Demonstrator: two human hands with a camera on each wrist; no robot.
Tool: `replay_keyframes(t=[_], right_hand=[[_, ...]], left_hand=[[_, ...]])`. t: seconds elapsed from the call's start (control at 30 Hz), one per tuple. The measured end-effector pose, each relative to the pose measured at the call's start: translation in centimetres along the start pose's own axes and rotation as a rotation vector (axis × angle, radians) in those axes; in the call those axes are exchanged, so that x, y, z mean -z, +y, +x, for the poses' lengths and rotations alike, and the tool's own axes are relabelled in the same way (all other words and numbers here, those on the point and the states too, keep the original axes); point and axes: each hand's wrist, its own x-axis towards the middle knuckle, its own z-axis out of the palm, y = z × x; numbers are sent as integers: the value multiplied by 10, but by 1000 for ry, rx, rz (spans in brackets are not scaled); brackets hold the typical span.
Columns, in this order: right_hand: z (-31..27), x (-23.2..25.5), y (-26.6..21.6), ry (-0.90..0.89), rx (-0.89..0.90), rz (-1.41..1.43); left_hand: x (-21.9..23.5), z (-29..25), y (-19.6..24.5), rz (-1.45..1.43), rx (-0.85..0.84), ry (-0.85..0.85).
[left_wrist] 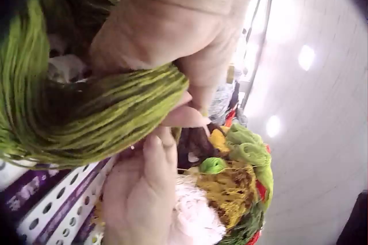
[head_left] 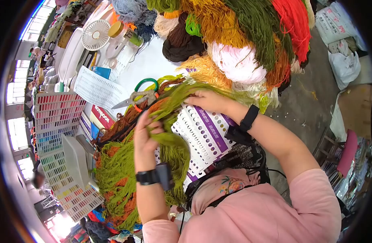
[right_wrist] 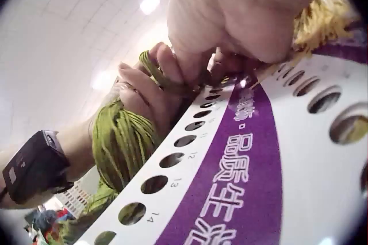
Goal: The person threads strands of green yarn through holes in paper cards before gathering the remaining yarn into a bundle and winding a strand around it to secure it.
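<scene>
Olive-green yarn (head_left: 169, 139) loops around my left hand (head_left: 145, 139), whose curled fingers grip it; the thick bundle (left_wrist: 98, 118) hangs beside that hand (left_wrist: 167, 21) in the left wrist view. My right hand (head_left: 208, 101) lies at the upper end of the white and purple punched cards (head_left: 204, 133), its fingertips pinching thin green strands. In the right wrist view, the right hand (right_wrist: 241, 15) is close to the left hand (right_wrist: 152, 93), above a card's numbered holes (right_wrist: 218, 170). Part of the right fingertips is hidden there.
Green-handled scissors (head_left: 145, 95) lie left of the cards, near a printed sheet (head_left: 99, 87) and a red notebook (head_left: 101, 117). Skeins of many colours (head_left: 238, 32) pile up at the top. A small fan (head_left: 97, 35) and colour-sample trays (head_left: 58, 121) stand at the left.
</scene>
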Motion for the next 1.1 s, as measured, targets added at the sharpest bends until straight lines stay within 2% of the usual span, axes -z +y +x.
replay_keyframes(t=[0.03,0.07,0.1,0.13,0.2,0.23,0.27,0.33,0.37,0.4,0.43,0.47,0.5,0.53,0.57,0.63,0.67,0.7,0.8,0.83,0.87,0.9,0.97,1.03,1.1], right_hand=[[-1,0,-2,20,4,-50],[0,3,-6,12,171,-390],[0,4,-7,16,206,-451],[0,3,-7,14,241,-514],[0,-2,-7,39,257,-597],[0,-3,-5,46,256,-594],[0,-3,-4,54,255,-594],[0,-4,-1,66,222,-639],[2,-4,2,79,351,-693],[4,-4,7,91,479,-745],[5,-5,10,99,609,-795],[6,-6,11,101,577,-741],[6,-6,10,104,545,-688],[6,-5,9,108,511,-636],[5,-5,6,108,402,-534],[1,-6,0,113,181,-325],[0,-7,0,125,174,-334],[-1,-9,-2,146,232,-475],[-1,-17,-1,189,416,-853],[-1,-18,1,189,399,-879],[0,-19,2,190,381,-906],[-1,-19,3,187,363,-936],[-4,-19,0,172,357,-934],[-2,-21,-2,146,353,-939],[-2,-22,2,179,394,-950]], left_hand=[[2,-15,12,11,-111,173],[27,-24,32,-44,-147,48],[39,-37,48,-83,-312,21],[57,-49,67,-256,-248,-141],[97,-61,97,-437,-425,-20],[101,-65,102,-522,-533,68],[106,-66,99,-282,-632,241],[77,-65,74,209,-792,576],[83,-52,63,394,-916,422],[50,-46,36,602,-995,360],[21,-39,12,777,-980,301],[1,-35,-9,867,-788,217],[-11,-19,-30,863,-743,101],[-20,-8,-45,888,-616,52],[-19,5,-55,875,-511,-26],[-20,20,-58,860,-435,22],[-18,23,-53,886,-397,52],[-17,21,-42,914,-357,85],[1,-9,-6,723,-141,46],[11,-25,7,744,-134,108],[18,-42,16,667,-191,301],[45,-59,42,603,-180,267],[102,-94,87,519,-288,285],[88,-126,96,577,-380,393],[103,-136,110,374,-485,370]])
